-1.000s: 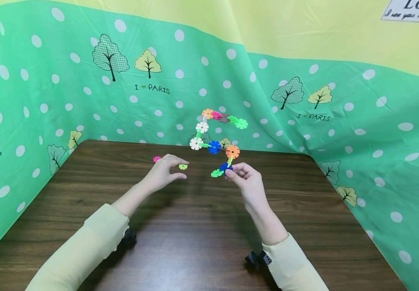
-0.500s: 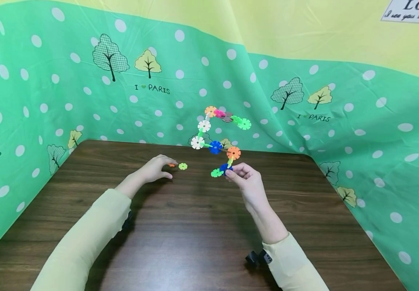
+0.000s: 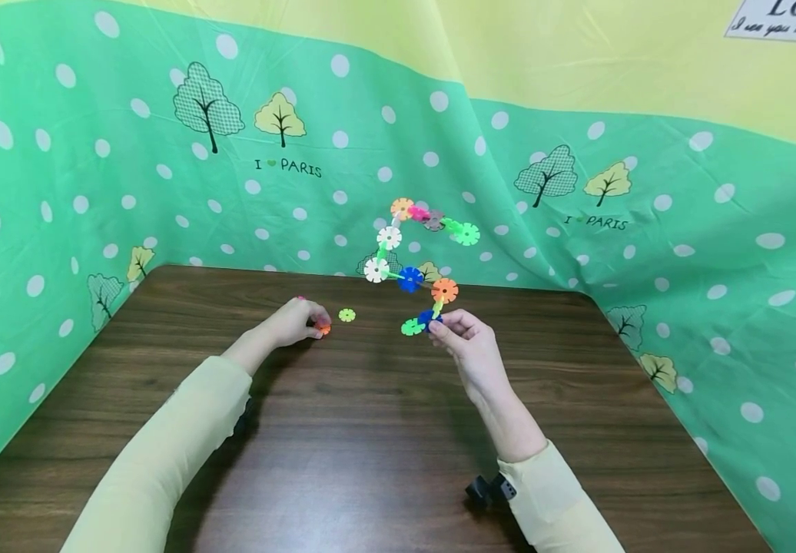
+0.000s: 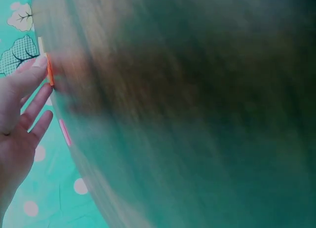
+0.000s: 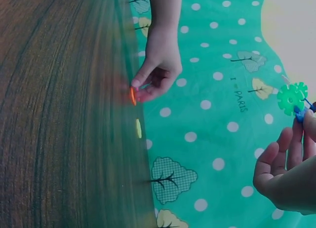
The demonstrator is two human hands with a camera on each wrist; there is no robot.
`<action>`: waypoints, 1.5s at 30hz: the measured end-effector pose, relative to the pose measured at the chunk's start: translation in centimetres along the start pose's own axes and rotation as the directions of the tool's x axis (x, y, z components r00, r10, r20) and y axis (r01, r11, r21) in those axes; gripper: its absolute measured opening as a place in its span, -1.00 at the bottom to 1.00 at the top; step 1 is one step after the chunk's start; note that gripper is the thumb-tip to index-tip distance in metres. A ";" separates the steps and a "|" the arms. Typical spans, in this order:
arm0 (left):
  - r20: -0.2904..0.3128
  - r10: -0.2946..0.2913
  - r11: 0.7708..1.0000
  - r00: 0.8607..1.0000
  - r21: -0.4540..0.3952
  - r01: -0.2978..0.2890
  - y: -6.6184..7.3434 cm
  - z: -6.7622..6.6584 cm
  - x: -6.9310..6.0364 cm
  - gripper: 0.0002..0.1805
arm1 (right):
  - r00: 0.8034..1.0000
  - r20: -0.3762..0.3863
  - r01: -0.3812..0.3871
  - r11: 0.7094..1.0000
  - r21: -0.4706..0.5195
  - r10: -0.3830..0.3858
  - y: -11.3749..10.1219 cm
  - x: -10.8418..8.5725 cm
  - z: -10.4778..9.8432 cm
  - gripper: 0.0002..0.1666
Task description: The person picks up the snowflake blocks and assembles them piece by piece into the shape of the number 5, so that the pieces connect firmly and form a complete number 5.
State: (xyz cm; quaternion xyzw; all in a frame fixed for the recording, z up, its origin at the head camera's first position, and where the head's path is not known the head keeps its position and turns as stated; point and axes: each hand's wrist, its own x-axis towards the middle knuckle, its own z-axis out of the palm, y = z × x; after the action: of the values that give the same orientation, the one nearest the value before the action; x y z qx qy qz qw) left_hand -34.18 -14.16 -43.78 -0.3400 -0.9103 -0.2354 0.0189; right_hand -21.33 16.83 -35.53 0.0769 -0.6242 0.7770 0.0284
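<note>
My right hand (image 3: 470, 346) pinches the blue disc (image 3: 427, 319) at the lower end of a chain of notched plastic flower discs. The chain curves up through an orange disc (image 3: 444, 290), a blue one and white ones (image 3: 376, 269) to a green disc (image 3: 466, 234) at its free end, all in the air above the table. Another green disc (image 3: 412, 327) joins the held blue one. Farther left, my left hand (image 3: 294, 321) pinches a loose orange disc (image 4: 50, 69) between thumb and finger, low at the tabletop. Its fingers partly hide the disc in the head view.
A yellow-green disc (image 3: 346, 315) lies on the wooden table (image 3: 343, 430) just right of my left hand. A pink disc (image 4: 65, 132) lies behind that hand, mostly hidden in the head view. Green dotted cloth (image 3: 287, 215) hangs along the table's back and sides.
My left hand drew back left from near the yellow-green disc, came down on the orange disc and pinched it, bringing it slightly nearer. The right hand stayed put; the chain's upper end swayed slightly right.
</note>
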 end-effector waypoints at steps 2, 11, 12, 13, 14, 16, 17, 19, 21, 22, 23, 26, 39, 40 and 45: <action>0.001 -0.007 1.000 1.000 -0.022 0.007 0.1 0.0 -0.1 -0.84 | 1.000 -0.004 -0.005 1.000 0.007 0.005 0.0 0.0 0.1 -0.81; 0.037 -0.058 0.998 0.998 -0.028 0.059 0.1 0.1 -0.5 -0.68 | 0.999 0.007 -0.035 0.999 0.021 0.035 -0.2 0.0 0.2 -0.93; 0.037 -0.064 0.998 0.997 -0.025 0.065 0.2 0.0 -0.5 -0.67 | 0.999 0.012 -0.036 0.999 0.026 0.035 -0.3 0.0 0.2 -0.94; 0.032 -0.066 0.998 0.997 -0.024 0.066 0.2 0.0 -0.5 -0.68 | 0.999 0.019 -0.036 0.999 0.034 0.036 -0.3 -0.1 0.2 -0.94; 0.026 -0.065 0.998 0.998 -0.026 0.066 0.3 0.0 -0.5 -0.71 | 0.999 0.023 -0.034 0.999 0.039 0.033 -0.3 -0.1 0.3 -0.93; 0.001 -0.054 0.998 0.999 -0.033 0.054 0.5 0.0 -0.6 -0.79 | 0.999 0.040 -0.029 0.998 0.049 0.027 -0.4 -0.1 0.3 -0.89; -0.016 -0.042 0.998 0.999 -0.038 0.041 0.6 0.0 -0.6 -0.83 | 0.999 0.047 -0.027 0.998 0.055 0.024 -0.5 -0.1 0.3 -0.86; -0.054 -0.006 0.999 0.999 -0.045 0.003 0.8 -0.1 -0.7 -0.88 | 0.998 0.061 -0.020 0.998 0.065 0.016 -0.5 -0.1 0.3 -0.83; -0.092 0.024 0.998 0.995 -0.048 -0.028 1.1 -0.1 -0.7 -0.88 | 0.997 0.074 -0.015 0.997 0.076 0.009 -0.5 -0.1 0.3 -0.82; -0.110 0.036 0.998 0.993 -0.054 -0.042 1.3 -0.2 -0.7 -0.89 | 0.997 0.077 -0.012 0.997 0.081 0.006 -0.5 -0.1 0.3 -0.83; -0.125 0.042 0.997 0.991 -0.065 -0.050 1.5 -0.3 -0.7 -0.90 | 0.997 0.078 -0.010 0.996 0.086 0.003 -0.5 -0.1 0.3 -0.83; -0.165 0.031 0.993 0.986 -0.109 -0.049 2.6 -0.8 -0.7 -0.92 | 0.997 0.083 -0.007 0.995 0.098 -0.001 -0.5 -0.2 0.2 -0.83; -0.298 -0.057 0.932 0.953 -0.359 -0.056 10.0 -2.8 -1.8 -0.91 | 0.996 0.082 0.009 0.993 0.116 -0.019 -0.5 -0.2 0.2 -0.85; -0.302 -0.060 0.927 0.951 -0.371 -0.059 10.5 -2.9 -1.9 -0.91 | 0.996 0.083 0.011 0.993 0.120 -0.022 -0.5 -0.2 0.2 -0.86; -0.346 -0.064 0.908 0.936 -0.409 -0.089 12.9 -3.2 -2.5 -0.89 | 0.995 0.087 0.032 0.991 0.132 -0.044 -0.7 -0.3 0.5 -0.86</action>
State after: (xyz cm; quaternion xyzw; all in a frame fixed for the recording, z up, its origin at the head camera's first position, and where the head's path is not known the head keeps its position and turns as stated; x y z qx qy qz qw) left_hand -24.56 -8.59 -36.08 -0.2942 -0.8181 -0.4817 0.1098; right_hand -20.85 16.55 -34.78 0.1252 -0.5711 0.8112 0.0100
